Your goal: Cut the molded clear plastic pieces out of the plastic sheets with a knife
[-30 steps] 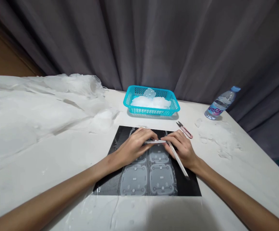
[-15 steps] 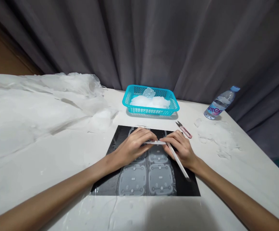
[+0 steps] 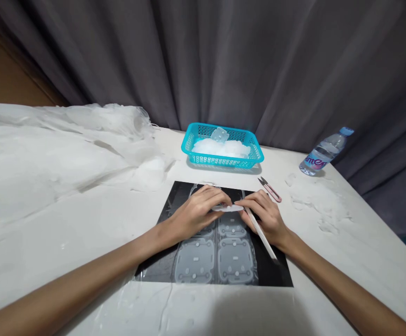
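Here, white table (image 3: 98, 228); grey curtain (image 3: 223, 60)

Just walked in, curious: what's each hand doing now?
Left hand: closed, holding a thin pale piece.
Right hand: closed, holding a slim white stick.

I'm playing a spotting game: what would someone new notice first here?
Probably the turquoise basket, bright before the dark curtain at the back of the table. Next, the left hand and right hand, meeting at a thin pale piece over the black sheet in the middle.
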The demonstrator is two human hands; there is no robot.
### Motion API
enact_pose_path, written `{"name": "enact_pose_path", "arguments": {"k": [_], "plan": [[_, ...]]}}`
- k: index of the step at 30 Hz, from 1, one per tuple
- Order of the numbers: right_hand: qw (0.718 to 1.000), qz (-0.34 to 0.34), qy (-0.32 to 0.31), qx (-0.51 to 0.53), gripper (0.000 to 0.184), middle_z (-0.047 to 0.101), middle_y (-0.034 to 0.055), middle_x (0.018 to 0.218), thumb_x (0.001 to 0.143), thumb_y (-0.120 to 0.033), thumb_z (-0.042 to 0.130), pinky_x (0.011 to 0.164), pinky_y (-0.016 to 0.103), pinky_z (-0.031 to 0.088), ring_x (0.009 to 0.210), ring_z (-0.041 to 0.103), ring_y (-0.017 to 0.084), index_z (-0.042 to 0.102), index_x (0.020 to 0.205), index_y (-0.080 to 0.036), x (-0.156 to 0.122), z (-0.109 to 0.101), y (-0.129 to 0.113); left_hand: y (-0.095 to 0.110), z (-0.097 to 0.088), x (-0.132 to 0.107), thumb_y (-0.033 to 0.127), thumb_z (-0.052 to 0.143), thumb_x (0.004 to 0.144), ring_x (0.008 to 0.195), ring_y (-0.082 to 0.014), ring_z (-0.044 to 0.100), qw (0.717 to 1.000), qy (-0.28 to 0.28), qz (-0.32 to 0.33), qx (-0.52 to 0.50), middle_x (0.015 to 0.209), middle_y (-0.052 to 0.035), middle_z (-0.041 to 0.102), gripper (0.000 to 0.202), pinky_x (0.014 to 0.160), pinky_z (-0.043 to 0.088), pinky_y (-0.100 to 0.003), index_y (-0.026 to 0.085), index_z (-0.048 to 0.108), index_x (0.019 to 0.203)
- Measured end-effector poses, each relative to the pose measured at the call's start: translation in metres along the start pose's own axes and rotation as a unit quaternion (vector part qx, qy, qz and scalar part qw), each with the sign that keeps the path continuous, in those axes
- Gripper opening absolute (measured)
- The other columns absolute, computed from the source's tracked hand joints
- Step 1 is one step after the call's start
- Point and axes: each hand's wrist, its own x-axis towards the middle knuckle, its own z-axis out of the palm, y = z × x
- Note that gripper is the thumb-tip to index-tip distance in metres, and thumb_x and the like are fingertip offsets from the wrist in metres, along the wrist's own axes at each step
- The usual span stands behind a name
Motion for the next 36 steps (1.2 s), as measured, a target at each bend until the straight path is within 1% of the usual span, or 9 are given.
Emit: {"name": "enact_pose_path", "arguments": {"k": [9, 13, 17, 24, 28, 31, 33, 35, 36], "plan": [[0.998, -0.046, 0.018, -0.039, 0.023, 0.071, 0.0064, 0.087, 0.095, -0.009, 0.07, 0.065, 0.031, 0.051, 0.077, 0.063, 0.019, 0.067, 0.117, -0.017, 0.003, -0.003, -0.009, -0.003, 0.007, -0.003, 0.008, 0.063, 0.1, 0.101, -0.0222, 0.066, 0.999, -0.017, -0.027, 0.011, 0.105, -0.0069, 0.074, 0.013, 0.092, 0.052, -0.035, 0.017, 0.063, 0.11], [0.997, -0.047, 0.029, -0.052, 0.021, 0.071, 0.0056, 0.085, 0.096, -0.01, 0.07, 0.064, 0.031, 0.051, 0.075, 0.063, 0.018, 0.068, 0.115, -0.017, 0.005, -0.004, -0.012, -0.002, 0.006, -0.003, 0.01, 0.063, 0.101, 0.102, -0.0227, 0.066, 0.999, -0.019, -0.037, 0.011, 0.105, -0.0069, 0.074, 0.012, 0.091, 0.052, -0.035, 0.017, 0.063, 0.11], [0.996, -0.047, 0.033, -0.068, 0.022, 0.073, 0.0049, 0.085, 0.096, -0.012, 0.072, 0.067, 0.031, 0.053, 0.077, 0.063, 0.018, 0.069, 0.116, -0.019, 0.003, -0.004, -0.011, 0.0, 0.006, -0.003, 0.012, 0.06, 0.102, 0.1, -0.0222, 0.067, 0.999, -0.025, -0.041, 0.009, 0.104, -0.0068, 0.074, 0.01, 0.09, 0.052, -0.036, 0.018, 0.064, 0.109], [0.996, -0.066, 0.023, -0.063, 0.023, 0.073, 0.0056, 0.085, 0.094, -0.008, 0.073, 0.068, 0.03, 0.056, 0.077, 0.063, 0.019, 0.069, 0.115, -0.017, 0.005, -0.007, -0.016, 0.001, 0.009, -0.005, 0.017, 0.064, 0.103, 0.095, -0.0219, 0.067, 0.999, -0.026, -0.011, 0.045, 0.098, -0.0055, 0.074, 0.001, 0.093, 0.05, -0.036, 0.017, 0.063, 0.104], [0.995, -0.061, 0.025, -0.074, 0.021, 0.074, 0.0051, 0.086, 0.095, -0.01, 0.073, 0.069, 0.03, 0.056, 0.077, 0.063, 0.018, 0.069, 0.114, -0.017, 0.005, -0.005, -0.016, 0.0, 0.01, -0.005, 0.023, 0.061, 0.106, 0.093, -0.0218, 0.068, 0.998, -0.03, -0.016, 0.054, 0.096, -0.0057, 0.074, 0.008, 0.094, 0.05, -0.036, 0.017, 0.065, 0.104], [0.994, -0.032, 0.044, -0.091, 0.021, 0.075, 0.0052, 0.089, 0.094, -0.009, 0.073, 0.074, 0.033, 0.055, 0.081, 0.063, 0.02, 0.068, 0.113, -0.018, 0.004, -0.002, -0.014, 0.001, 0.01, -0.004, 0.032, 0.059, 0.107, 0.094, -0.0236, 0.069, 0.995, -0.036, -0.076, 0.053, 0.099, -0.007, 0.075, 0.016, 0.092, 0.05, -0.038, 0.018, 0.066, 0.107], [0.994, 0.004, 0.057, -0.098, 0.019, 0.075, 0.0054, 0.09, 0.096, -0.008, 0.07, 0.077, 0.035, 0.054, 0.083, 0.062, 0.021, 0.068, 0.112, -0.019, 0.005, 0.0, -0.011, 0.0, 0.01, -0.003, 0.041, 0.059, 0.106, 0.091, -0.0244, 0.068, 0.987, -0.03, -0.158, 0.026, 0.099, -0.0074, 0.074, 0.025, 0.086, 0.051, -0.036, 0.018, 0.067, 0.107], [0.992, 0.041, 0.065, -0.099, 0.017, 0.073, 0.0055, 0.09, 0.098, -0.008, 0.065, 0.077, 0.037, 0.052, 0.083, 0.061, 0.022, 0.068, 0.11, -0.02, 0.008, 0.001, -0.01, -0.001, 0.009, -0.002, 0.049, 0.058, 0.104, 0.084, -0.0234, 0.067, 0.973, -0.025, -0.228, -0.015, 0.095, -0.0064, 0.073, 0.032, 0.079, 0.05, -0.034, 0.018, 0.067, 0.101], [0.991, 0.057, 0.064, -0.1, 0.016, 0.072, 0.0055, 0.089, 0.099, -0.008, 0.063, 0.076, 0.037, 0.052, 0.082, 0.061, 0.022, 0.068, 0.109, -0.021, 0.009, 0.002, -0.009, -0.002, 0.009, -0.001, 0.051, 0.058, 0.104, 0.081, -0.0225, 0.066, 0.968, -0.027, -0.247, -0.032, 0.092, -0.0056, 0.072, 0.035, 0.077, 0.05, -0.033, 0.018, 0.067, 0.096]]}}
